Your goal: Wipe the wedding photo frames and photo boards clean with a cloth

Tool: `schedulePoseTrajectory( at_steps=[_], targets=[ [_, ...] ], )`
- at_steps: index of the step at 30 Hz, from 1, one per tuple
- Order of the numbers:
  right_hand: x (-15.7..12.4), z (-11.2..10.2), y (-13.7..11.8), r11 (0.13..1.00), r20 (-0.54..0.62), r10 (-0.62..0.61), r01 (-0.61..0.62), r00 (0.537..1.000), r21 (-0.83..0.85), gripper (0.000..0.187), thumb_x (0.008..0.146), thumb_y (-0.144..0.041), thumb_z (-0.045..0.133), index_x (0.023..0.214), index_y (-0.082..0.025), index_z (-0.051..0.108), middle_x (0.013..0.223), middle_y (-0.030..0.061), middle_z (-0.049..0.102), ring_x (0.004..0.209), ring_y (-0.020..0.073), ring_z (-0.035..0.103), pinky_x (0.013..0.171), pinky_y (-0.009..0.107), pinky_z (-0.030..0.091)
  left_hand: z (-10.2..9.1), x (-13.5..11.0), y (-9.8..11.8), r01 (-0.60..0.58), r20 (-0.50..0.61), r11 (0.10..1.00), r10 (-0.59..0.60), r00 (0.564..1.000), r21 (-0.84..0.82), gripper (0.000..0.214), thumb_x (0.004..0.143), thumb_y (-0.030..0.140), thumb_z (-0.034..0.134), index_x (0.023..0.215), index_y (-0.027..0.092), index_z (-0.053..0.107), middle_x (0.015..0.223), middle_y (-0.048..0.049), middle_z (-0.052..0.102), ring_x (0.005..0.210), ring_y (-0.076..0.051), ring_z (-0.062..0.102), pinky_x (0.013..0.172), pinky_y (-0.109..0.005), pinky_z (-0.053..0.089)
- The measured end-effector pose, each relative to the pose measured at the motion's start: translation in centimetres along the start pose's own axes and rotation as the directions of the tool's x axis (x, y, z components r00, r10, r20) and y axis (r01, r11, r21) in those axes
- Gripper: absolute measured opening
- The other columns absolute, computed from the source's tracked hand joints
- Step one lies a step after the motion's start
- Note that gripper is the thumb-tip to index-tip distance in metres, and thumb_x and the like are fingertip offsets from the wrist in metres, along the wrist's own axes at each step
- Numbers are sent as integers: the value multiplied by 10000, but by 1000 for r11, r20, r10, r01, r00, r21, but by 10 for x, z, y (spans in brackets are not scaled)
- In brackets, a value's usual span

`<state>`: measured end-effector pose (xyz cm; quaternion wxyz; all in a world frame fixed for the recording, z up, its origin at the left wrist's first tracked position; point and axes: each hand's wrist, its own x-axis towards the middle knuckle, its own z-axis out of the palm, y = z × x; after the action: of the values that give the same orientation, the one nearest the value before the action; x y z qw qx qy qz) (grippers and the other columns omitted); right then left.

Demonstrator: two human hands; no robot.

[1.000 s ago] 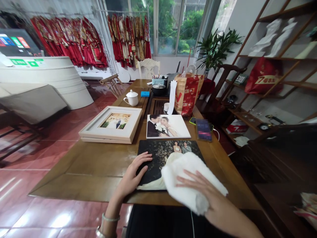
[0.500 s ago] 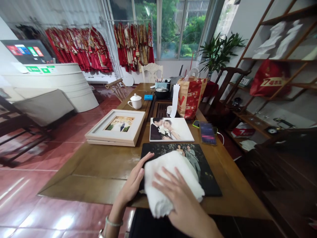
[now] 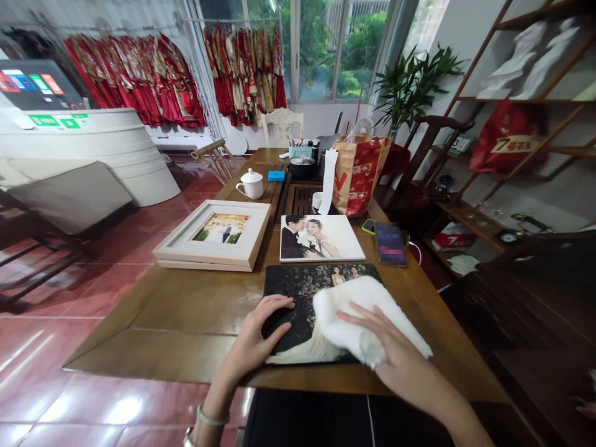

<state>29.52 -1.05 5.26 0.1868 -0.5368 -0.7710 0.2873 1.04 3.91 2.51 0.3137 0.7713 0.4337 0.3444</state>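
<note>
A dark photo panel (image 3: 298,287) showing a wedding couple lies flat at the near edge of the wooden table (image 3: 186,310). My left hand (image 3: 261,338) rests on the panel's lower left corner, fingers spread and flat, holding it still. My right hand (image 3: 395,357) presses a white cloth (image 3: 358,310) onto the right half of the panel, fingers stretched over the cloth. The cloth hides the lower part of the pictured couple.
Behind the panel lie a white-backed wedding print (image 3: 321,238), a stacked white picture frame (image 3: 214,234) and a phone (image 3: 390,243). Further back stand a white teapot (image 3: 251,184), a tea tray (image 3: 300,197) and a red paper bag (image 3: 359,174). Shelves (image 3: 512,124) rise on the right.
My right hand has swept the cloth from the panel's left-middle to its right side. The left hand has stayed on the left corner. The view has shifted slightly.
</note>
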Motion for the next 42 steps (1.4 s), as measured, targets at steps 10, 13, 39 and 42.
schedulePoseTrajectory(
  at_steps=[10,13,39,42],
  targets=[
    [108,8,-25,973,40,-220,222,975,-67,687,651,-65,448,1330,-154,496,1420,63,454,1376,204,278,1163,472,80,-2,1,-1,3,28,999,-2,1000,-50,189,870,233,575,1031,220,673,1096,-72,654,1101,-210,571,961,-360,444],
    [116,26,-51,942,46,-329,331,943,-50,709,625,-70,443,1326,-162,501,1403,38,478,1380,204,264,1162,484,52,-2,0,-2,26,20,999,-25,999,-41,221,855,245,598,1065,210,658,1128,-75,651,1099,-221,575,974,-371,433],
    [47,30,-34,940,-135,-108,57,985,-336,848,564,-25,421,1383,-247,420,1482,-25,361,1410,232,158,1140,553,46,-2,-2,-1,51,8,999,-51,999,-12,359,964,288,375,1300,260,499,1450,-40,427,1392,-209,298,1160,-447,227],
    [29,31,-54,938,76,-249,260,966,-229,904,519,-25,410,1389,-271,408,1493,-58,334,1418,205,128,1150,525,10,-2,-1,-2,72,11,997,-72,997,-25,381,979,292,315,1319,247,478,1455,-48,421,1389,-203,308,1162,-444,229]
  ],
)
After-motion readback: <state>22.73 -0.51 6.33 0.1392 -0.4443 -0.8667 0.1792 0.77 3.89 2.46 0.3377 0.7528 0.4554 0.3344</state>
